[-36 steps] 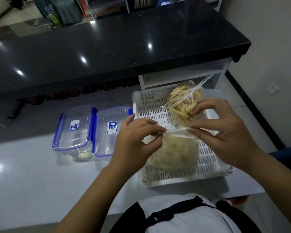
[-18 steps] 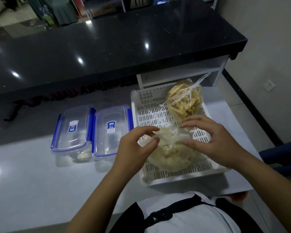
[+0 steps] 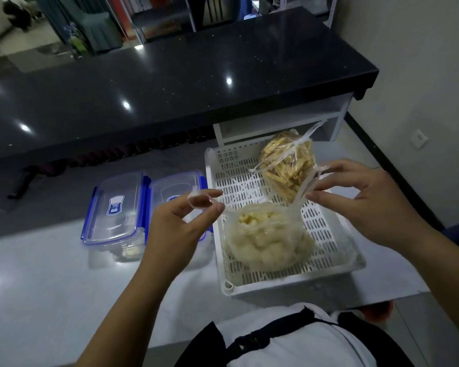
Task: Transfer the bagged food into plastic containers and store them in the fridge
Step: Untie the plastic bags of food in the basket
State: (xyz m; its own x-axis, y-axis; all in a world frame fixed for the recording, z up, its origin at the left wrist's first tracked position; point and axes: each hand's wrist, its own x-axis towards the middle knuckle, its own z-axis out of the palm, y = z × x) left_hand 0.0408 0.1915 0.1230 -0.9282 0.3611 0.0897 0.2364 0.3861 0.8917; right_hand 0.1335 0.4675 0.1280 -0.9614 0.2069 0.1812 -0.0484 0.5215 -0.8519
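Note:
A clear bag of pale food (image 3: pixel 268 239) lies in the near half of a white slotted basket (image 3: pixel 326 229), its mouth now pulled open. My left hand (image 3: pixel 178 223) pinches the bag's left handle strip. My right hand (image 3: pixel 361 197) pinches the right handle strip. Behind it in the basket lies a tied bag of yellow sticks (image 3: pixel 286 165). Two clear containers with blue clip lids (image 3: pixel 117 207) (image 3: pixel 175 192) stand side by side left of the basket, lids on. My left hand partly hides the right-hand container.
The white table (image 3: pixel 51 287) carries everything. A black glossy counter (image 3: pixel 170 83) runs across behind it, with a white shelf (image 3: pixel 276 123) under its right end. A wall with a socket (image 3: pixel 419 139) stands on the right.
My hands have moved apart from the bag's knot, each drawing a handle strip outward. The pale bag's mouth has opened and the food inside shows.

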